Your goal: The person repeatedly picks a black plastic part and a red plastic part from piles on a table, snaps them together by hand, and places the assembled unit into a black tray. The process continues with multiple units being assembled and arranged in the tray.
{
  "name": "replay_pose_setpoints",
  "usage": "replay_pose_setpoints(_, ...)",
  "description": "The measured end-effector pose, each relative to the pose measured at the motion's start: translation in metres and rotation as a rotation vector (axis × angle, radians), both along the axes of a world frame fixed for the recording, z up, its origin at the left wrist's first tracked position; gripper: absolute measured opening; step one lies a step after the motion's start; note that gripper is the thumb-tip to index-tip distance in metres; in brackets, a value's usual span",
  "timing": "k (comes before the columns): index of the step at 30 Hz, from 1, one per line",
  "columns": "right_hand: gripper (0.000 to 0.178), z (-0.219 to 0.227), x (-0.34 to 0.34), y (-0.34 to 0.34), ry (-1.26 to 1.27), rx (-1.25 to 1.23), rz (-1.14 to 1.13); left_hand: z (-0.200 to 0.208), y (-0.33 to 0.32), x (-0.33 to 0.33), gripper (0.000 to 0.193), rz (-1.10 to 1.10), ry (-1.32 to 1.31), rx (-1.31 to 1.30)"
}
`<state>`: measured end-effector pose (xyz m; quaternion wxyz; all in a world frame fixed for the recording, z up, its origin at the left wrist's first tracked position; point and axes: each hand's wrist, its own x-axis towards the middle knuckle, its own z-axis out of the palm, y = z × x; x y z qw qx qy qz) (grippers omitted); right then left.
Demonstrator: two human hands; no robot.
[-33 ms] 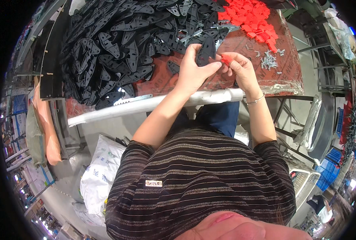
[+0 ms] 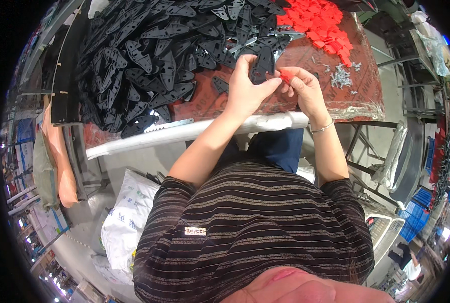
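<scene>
My left hand point(image 2: 250, 90) grips a black plastic part point(image 2: 263, 64), long and tapered, between thumb and fingers above the near part of the table. Close beside it, my right hand point(image 2: 305, 88) pinches a small red plastic piece point(image 2: 286, 74). The red piece is next to the black part's lower end; whether they touch I cannot tell. A large heap of similar black parts point(image 2: 154, 55) covers the table's left and middle. At the back right lies a pile of red pieces point(image 2: 318, 22), with small metal springs or pins point(image 2: 341, 77) scattered nearer to me.
The red-brown tabletop point(image 2: 366, 93) has a white padded front edge point(image 2: 194, 132). A toothed metal strip point(image 2: 172, 124) lies by that edge at left. On the floor sits a white sack point(image 2: 129, 217); blue crates point(image 2: 417, 212) stand at right. Another person point(image 2: 412, 267) is far off, lower right.
The black part has turned slightly in my left hand and shows more of its face. My right hand has barely moved. The distant person at lower right has shifted.
</scene>
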<state>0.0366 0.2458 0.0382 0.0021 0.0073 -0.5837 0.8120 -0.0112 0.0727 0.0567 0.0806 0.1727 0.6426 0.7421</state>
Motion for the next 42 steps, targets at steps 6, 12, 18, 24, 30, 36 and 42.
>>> replay_pose_setpoints(6, 0.029, -0.002, 0.002, -0.006, -0.039, 0.091, -0.022, 0.008, 0.0, 0.001, 0.046, 0.115, 0.135, -0.265)
replay_pose_setpoints(12, 0.029, 0.0, 0.002, -0.017, -0.074, 0.169, -0.173, 0.003, 0.005, 0.001, 0.047, 0.196, 0.175, -0.36)
replay_pose_setpoints(18, 0.027, 0.003, -0.001, -0.019, -0.121, 0.161, -0.259, -0.01, 0.015, -0.013, 0.048, 0.156, 0.119, -0.293)
replay_pose_setpoints(24, 0.021, -0.014, -0.006, -0.001, -0.078, -0.023, -0.237, -0.019, 0.032, -0.018, 0.053, 0.081, -0.022, -0.186)
replay_pose_setpoints(30, 0.022, -0.003, -0.004, 0.013, -0.097, 0.133, -0.136, -0.027, 0.038, -0.018, 0.045, 0.032, -0.181, -0.05)
replay_pose_setpoints(36, 0.022, 0.006, -0.003, 0.011, -0.039, 0.394, -0.185, -0.022, 0.043, -0.015, 0.04, 0.131, -0.075, -0.053)
replay_pose_setpoints(42, 0.024, 0.001, -0.008, 0.008, -0.013, 0.47, -0.244, -0.02, 0.042, -0.012, 0.04, 0.183, -0.009, -0.117)
